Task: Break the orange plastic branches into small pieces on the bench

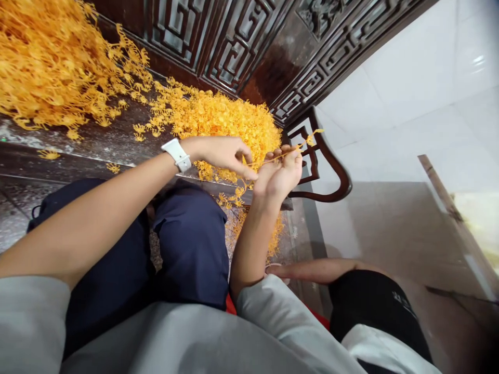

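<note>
The left hand (224,153), with a white smooth-strapped wristwatch (178,155), pinches its fingers shut on the stem of a thin orange plastic sprig (300,145). The right hand (278,174) has its fingers curled closed around the same stem, with the frilly tip poking out past it, above the bench edge. Behind lies a heap of matching spiky orange sprigs (230,119) on the dark carved wooden bench (97,140). The small white marking on a neighbour's black shorts (374,301) is too small to read.
</note>
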Demonstrator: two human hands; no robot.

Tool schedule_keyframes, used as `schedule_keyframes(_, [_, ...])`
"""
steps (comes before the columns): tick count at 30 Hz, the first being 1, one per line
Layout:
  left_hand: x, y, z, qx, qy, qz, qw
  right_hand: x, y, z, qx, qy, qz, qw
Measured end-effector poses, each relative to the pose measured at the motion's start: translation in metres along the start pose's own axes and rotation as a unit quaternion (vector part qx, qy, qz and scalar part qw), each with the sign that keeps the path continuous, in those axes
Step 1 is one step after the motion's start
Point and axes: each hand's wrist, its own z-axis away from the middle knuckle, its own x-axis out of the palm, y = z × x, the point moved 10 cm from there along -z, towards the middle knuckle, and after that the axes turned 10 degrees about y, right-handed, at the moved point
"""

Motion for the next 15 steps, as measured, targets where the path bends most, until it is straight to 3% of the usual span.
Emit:
schedule_keyframes(3, [0.012, 0.003, -0.001, 0.01, -0.01, -0.021, 1.0, -0.011, 0.013, -0.009, 0.005, 0.01, 0.022, 1.0])
schedule_keyframes(6, [0.002, 0.001, -0.005, 0.005, 0.032, 0.017, 0.999, -0.018, 0.023, -0.006, -0.012, -0.021, 0.109, 0.994])
schedule_keyframes(10, [-0.017, -0.006, -0.009, -0.023, 0.072, 0.082, 0.994, -0.005, 0.046, 0.014, -0.003, -0.182, 0.214, 0.96])
schedule_keyframes(12, [-0.027, -0.013, -0.008, -0.05, 0.115, 0.087, 0.988, -0.003, 0.055, 0.02, 0.005, -0.222, 0.224, 0.949])
schedule_keyframes(15, [-0.044, -0.025, -0.005, -0.089, 0.211, 0.08, 0.97, -0.006, 0.061, 0.017, 0.003, -0.207, 0.218, 0.954])
